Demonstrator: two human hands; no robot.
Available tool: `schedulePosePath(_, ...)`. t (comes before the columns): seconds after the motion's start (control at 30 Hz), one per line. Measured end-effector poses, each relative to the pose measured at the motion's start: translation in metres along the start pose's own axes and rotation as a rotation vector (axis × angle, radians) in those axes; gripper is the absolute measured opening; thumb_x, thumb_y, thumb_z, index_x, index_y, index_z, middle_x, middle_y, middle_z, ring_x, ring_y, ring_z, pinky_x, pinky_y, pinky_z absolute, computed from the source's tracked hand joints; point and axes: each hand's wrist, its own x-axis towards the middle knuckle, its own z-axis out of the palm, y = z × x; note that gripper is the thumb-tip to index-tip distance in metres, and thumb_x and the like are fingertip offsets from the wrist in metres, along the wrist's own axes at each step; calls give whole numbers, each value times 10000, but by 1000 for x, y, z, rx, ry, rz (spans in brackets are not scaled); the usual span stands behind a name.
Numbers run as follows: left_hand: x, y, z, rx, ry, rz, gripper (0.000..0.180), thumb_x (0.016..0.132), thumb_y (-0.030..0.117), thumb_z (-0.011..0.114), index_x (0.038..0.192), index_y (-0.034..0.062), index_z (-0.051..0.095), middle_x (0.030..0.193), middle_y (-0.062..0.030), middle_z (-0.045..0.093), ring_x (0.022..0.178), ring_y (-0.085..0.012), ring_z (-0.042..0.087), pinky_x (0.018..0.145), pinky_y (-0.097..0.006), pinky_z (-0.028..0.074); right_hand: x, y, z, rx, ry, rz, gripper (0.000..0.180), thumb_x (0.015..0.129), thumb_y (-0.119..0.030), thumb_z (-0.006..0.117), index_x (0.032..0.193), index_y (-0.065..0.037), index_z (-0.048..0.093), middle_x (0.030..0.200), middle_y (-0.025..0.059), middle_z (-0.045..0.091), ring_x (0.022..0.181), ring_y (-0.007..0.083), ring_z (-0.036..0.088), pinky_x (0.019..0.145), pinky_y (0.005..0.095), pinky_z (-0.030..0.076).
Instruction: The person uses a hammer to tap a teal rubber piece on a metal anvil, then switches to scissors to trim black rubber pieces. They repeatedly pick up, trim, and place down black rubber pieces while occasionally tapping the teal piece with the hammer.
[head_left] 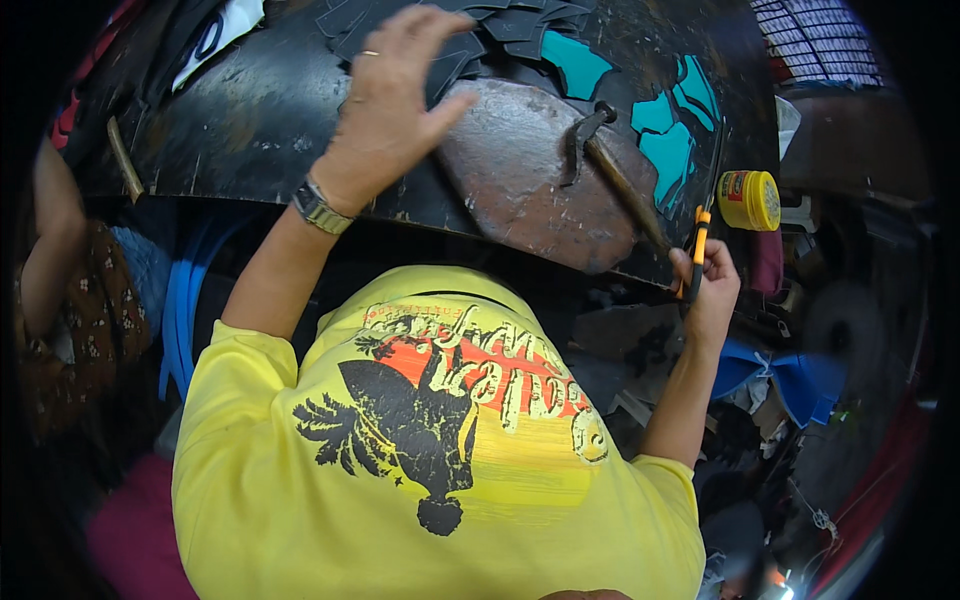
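Observation:
My left hand [385, 120], wearing a ring and a wristwatch, is raised over the table with its fingers apart and nothing in it. Just beyond its fingertips lies a pile of dark cut sheet pieces [515, 28]. At the table's front right edge, my right hand [716, 285] is closed round scissors [699, 240] with orange and black handles; their dark blades point away from me. Between the two hands is a rounded brown stone slab [510, 165]. A hammer [620, 185] rests across it, its wooden handle reaching toward my right hand.
Teal cut pieces [667, 160] lie right of the slab, another teal piece [575, 65] beyond it. A yellow jar [749, 200] stands at the right edge. A wooden stick [125, 160] sticks out at the table's left front. Another person's arm [55, 230] shows at far left.

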Motion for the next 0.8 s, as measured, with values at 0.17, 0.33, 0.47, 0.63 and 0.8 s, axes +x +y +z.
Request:
schedulePosePath(0.17,-4,47,44,-319,-304,224,310,819,166,759,1110,97,676,1315,-109,584,1264,-323,520,1080,-439,396,79,33,-8,-185,189,-278,285,801,-43,839,881,-27,566,754,-57,504,692,15,457,599,196,374)
schedulePosePath(0.33,-13,70,71,-379,-415,322,301,802,138,764,1081,92,663,1296,-98,570,1259,-314,516,1067,-446,405,125,57,7,-242,220,-269,290,817,-112,841,889,-13,578,753,-37,548,672,29,462,595,205,386)
schedulePosePath(0.47,-18,67,74,-406,-445,278,289,805,133,762,1076,90,671,1289,-94,577,1256,-309,517,1066,-444,405,131,62,13,-137,187,-237,273,803,-69,837,891,-33,581,751,-44,549,676,26,477,607,196,394)
schedulePosePath(0.63,-18,67,75,-416,-450,266,252,816,130,753,1055,87,685,1282,-100,584,1255,-317,509,1062,-444,409,127,51,16,207,135,-104,278,787,28,808,942,-35,586,798,-37,595,701,43,542,659,197,448)
schedulePosePath(0.8,-20,71,65,-786,-571,-82,221,898,177,728,1095,80,704,1136,-86,652,997,-210,651,850,-329,524,100,11,32,181,209,-452,298,796,68,776,1007,-34,593,871,-8,620,778,55,578,737,199,469)
